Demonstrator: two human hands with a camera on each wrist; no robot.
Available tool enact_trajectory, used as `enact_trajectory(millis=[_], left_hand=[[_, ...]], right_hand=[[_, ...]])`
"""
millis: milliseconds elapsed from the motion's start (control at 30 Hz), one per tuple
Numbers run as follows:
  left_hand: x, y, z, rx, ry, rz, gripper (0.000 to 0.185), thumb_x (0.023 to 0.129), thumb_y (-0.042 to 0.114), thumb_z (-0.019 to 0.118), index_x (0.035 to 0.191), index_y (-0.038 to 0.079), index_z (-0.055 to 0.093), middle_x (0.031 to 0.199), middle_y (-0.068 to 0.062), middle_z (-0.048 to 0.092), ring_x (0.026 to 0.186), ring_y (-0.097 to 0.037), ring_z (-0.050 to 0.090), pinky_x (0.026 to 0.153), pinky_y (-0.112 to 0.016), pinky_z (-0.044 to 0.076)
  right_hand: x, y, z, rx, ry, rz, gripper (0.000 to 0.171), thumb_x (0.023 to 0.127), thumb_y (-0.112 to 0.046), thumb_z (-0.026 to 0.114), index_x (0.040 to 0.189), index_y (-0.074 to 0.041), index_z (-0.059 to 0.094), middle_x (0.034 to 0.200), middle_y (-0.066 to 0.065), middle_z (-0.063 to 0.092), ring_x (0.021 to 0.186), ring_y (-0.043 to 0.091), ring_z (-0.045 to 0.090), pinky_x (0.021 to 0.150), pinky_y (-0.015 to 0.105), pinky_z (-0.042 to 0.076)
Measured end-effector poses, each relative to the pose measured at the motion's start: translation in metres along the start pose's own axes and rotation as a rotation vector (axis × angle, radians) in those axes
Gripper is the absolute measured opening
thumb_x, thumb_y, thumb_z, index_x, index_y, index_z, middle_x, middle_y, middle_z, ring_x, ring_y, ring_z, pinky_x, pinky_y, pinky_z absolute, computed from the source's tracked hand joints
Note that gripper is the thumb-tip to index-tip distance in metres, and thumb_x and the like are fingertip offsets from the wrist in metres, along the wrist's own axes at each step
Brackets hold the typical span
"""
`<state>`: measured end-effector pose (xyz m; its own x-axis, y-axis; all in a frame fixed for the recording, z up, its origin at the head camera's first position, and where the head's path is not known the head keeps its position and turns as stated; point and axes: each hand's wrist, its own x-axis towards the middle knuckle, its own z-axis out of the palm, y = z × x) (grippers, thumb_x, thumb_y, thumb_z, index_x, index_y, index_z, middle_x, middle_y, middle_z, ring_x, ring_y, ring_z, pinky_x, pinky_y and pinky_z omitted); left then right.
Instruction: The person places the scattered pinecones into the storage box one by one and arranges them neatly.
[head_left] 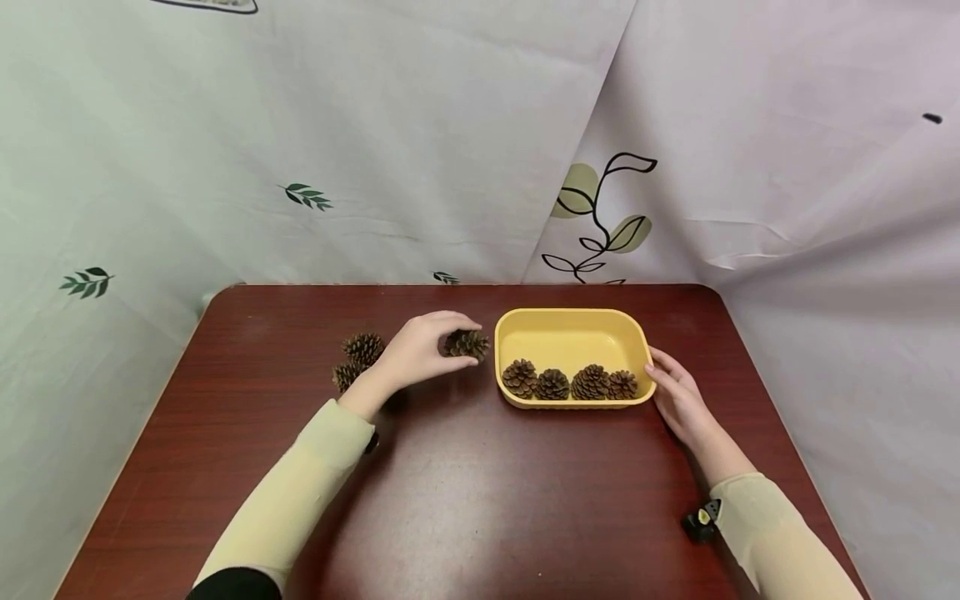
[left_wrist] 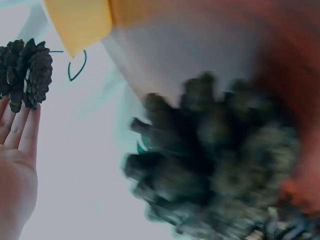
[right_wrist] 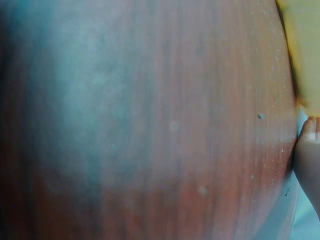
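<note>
My left hand (head_left: pixel 427 350) holds a brown pine cone (head_left: pixel 469 345) between thumb and fingers, just left of a yellow rectangular container (head_left: pixel 573 315). In the left wrist view, that pine cone (left_wrist: pixel 27 75) sits at the fingertips of the hand (left_wrist: pixel 17 175). My right hand (head_left: pixel 681 400) grips the container's right rim, thumb at the edge and fingers along the outside. Several pine cones (head_left: pixel 590 382) lie in a row along the container's near side. Only the thumb side of the right hand (right_wrist: pixel 309 155) shows in the right wrist view, against the yellow wall (right_wrist: pixel 307 55).
Two more pine cones (head_left: pixel 363 348) lie on the dark red-brown table (head_left: pixel 480 500) behind the left wrist, one partly hidden by it. A blurred pine cone (left_wrist: pixel 215 165) looms close in the left wrist view. A pale patterned cloth (head_left: pixel 420 150) hangs behind the table.
</note>
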<state>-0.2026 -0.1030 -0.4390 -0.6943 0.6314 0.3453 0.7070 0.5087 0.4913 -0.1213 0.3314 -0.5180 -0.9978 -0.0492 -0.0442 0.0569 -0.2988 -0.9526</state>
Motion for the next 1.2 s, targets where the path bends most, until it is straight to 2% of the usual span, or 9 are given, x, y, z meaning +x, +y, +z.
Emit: enact_trajectory(millis=[133,300,433,667,933,1200], left_hand=[[0.015,0.004,0.001,-0.026,0.031,-0.009,0.05,0.084,0.028,0.092,0.127,0.007,0.077,0.125,-0.01,0.078,0.116,-0.026,0.073,0.104,-0.043,0.06],[0.035,0.009,0.006,-0.07,0.053,-0.026,0.051,0.084,0.027,0.092,0.128,0.007,0.076,0.127,-0.011,0.077,0.12,-0.028,0.072,0.11,-0.043,0.058],[0.05,0.012,0.013,-0.106,0.055,-0.048,0.051,0.085,0.027,0.092,0.129,0.009,0.076,0.13,-0.009,0.076,0.125,-0.027,0.07,0.114,-0.041,0.054],[0.071,0.013,0.031,-0.164,0.038,-0.055,0.047,0.086,0.023,0.091,0.128,0.01,0.076,0.132,-0.008,0.075,0.127,-0.026,0.069,0.116,-0.04,0.053],[0.082,0.011,0.053,-0.202,-0.007,-0.066,0.046,0.088,0.018,0.089,0.129,0.009,0.074,0.133,-0.008,0.073,0.129,-0.026,0.067,0.118,-0.038,0.051],[0.082,0.009,0.066,-0.125,-0.083,-0.068,0.048,0.089,0.023,0.088,0.132,0.01,0.072,0.136,-0.008,0.072,0.133,-0.026,0.064,0.122,-0.041,0.047]], right_hand=[[0.0,0.001,0.0,0.003,-0.001,-0.001,0.034,0.111,-0.001,0.044,0.129,-0.021,0.065,0.123,-0.01,0.072,0.111,0.002,0.068,0.096,0.014,0.055],[-0.001,0.001,0.0,-0.001,-0.001,-0.004,0.034,0.111,-0.001,0.044,0.13,-0.02,0.065,0.123,-0.01,0.072,0.111,0.002,0.068,0.095,0.014,0.055],[-0.001,0.001,0.0,0.003,-0.004,-0.01,0.034,0.111,0.0,0.044,0.131,-0.019,0.065,0.123,-0.009,0.072,0.112,0.002,0.067,0.096,0.014,0.054],[0.0,0.001,0.0,0.012,-0.013,-0.018,0.035,0.111,0.0,0.043,0.132,-0.018,0.064,0.123,-0.008,0.072,0.112,0.003,0.067,0.096,0.015,0.054],[0.0,0.001,-0.001,0.012,-0.01,-0.018,0.034,0.111,0.0,0.044,0.133,-0.018,0.064,0.124,-0.007,0.072,0.113,0.004,0.067,0.096,0.015,0.054],[0.0,0.001,-0.001,0.015,-0.007,-0.012,0.035,0.111,0.0,0.044,0.132,-0.018,0.064,0.124,-0.008,0.072,0.112,0.004,0.067,0.096,0.015,0.054]])
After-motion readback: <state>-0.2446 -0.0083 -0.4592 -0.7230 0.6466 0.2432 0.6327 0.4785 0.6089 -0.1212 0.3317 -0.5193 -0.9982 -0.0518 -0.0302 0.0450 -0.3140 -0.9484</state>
